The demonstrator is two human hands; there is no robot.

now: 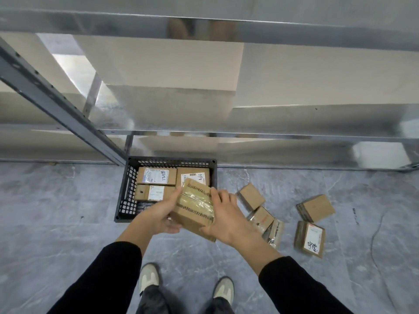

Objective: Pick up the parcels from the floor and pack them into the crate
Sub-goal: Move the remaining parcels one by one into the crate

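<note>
A taped brown cardboard parcel (pixel 196 207) is held between both hands above the near right part of the black perforated crate (pixel 127 191). My left hand (pixel 159 214) grips its left side and my right hand (pixel 223 217) grips its right side. Inside the crate lie three labelled parcels: one at the back left (pixel 156 176), one at the back right (pixel 195 175), one in front on the left (pixel 152 192). Several more parcels lie on the floor to the right, among them a small one (pixel 251 196), a pair (pixel 264 219) and two further right (pixel 316 207) (pixel 310 239).
The crate stands on a grey marbled floor against the foot of a metal shelving rack (pixel 63 109) with large pale boxes on it. A thin cable (pixel 374 241) runs over the floor at the right. My two shoes (pixel 149 277) (pixel 223 288) stand just behind the crate.
</note>
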